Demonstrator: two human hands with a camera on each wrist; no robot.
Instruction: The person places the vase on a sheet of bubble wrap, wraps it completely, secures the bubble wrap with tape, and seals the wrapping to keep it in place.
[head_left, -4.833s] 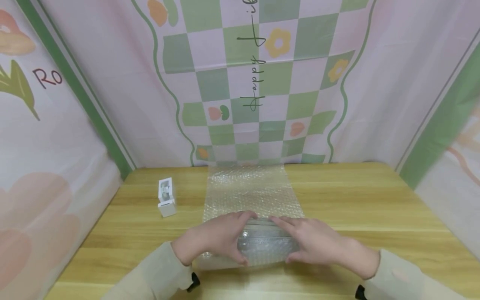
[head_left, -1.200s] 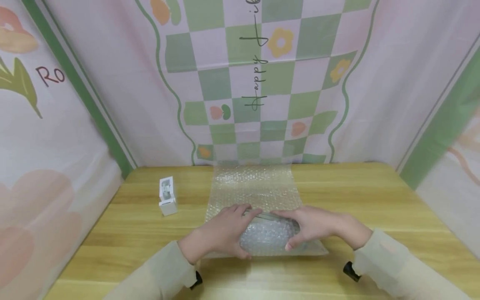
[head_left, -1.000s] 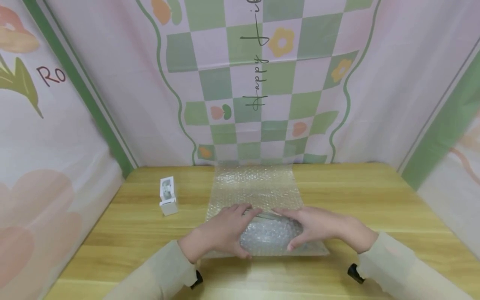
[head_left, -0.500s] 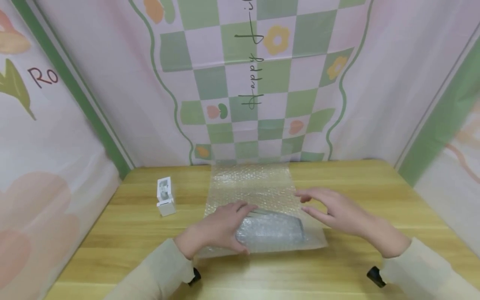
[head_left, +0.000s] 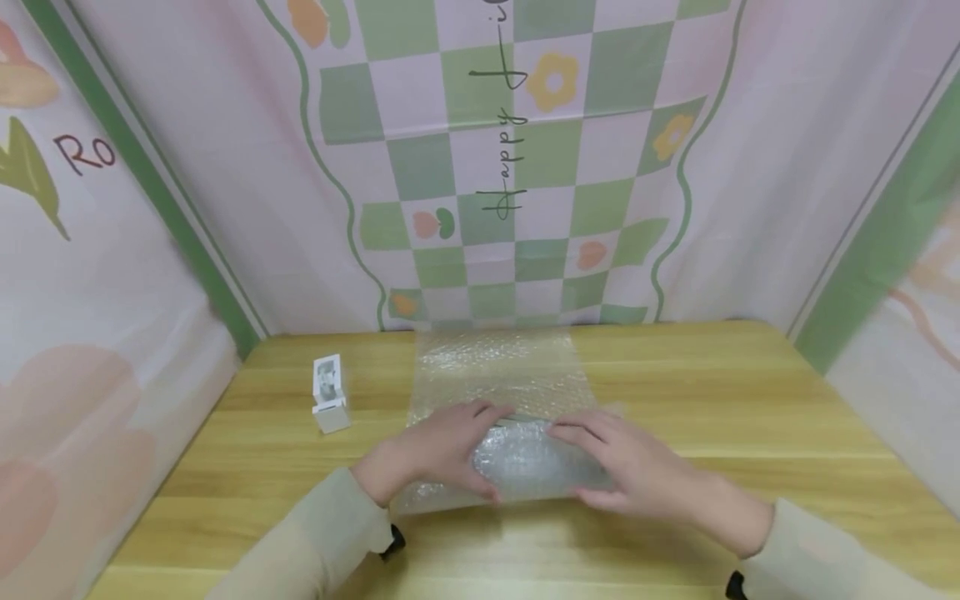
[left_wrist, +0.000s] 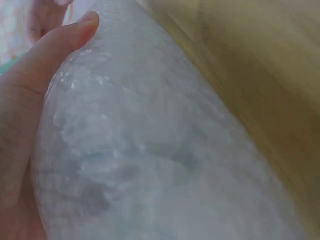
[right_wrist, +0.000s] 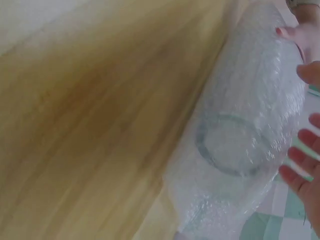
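Wrapped bundle [head_left: 525, 462] lies midway across worktop [head_left: 712, 392], long side roughly parallel to back edge. Left hand [head_left: 442, 454] grips its left end, fingers curled over far side, thumb on near side. Right hand [head_left: 637, 471] holds right end likewise. Bubble wrap sheet [head_left: 495, 362] runs from bundle to back edge. Grey ring [right_wrist: 204, 147] shows through bundle's right end. White box [head_left: 332, 417] sits toward back left corner.
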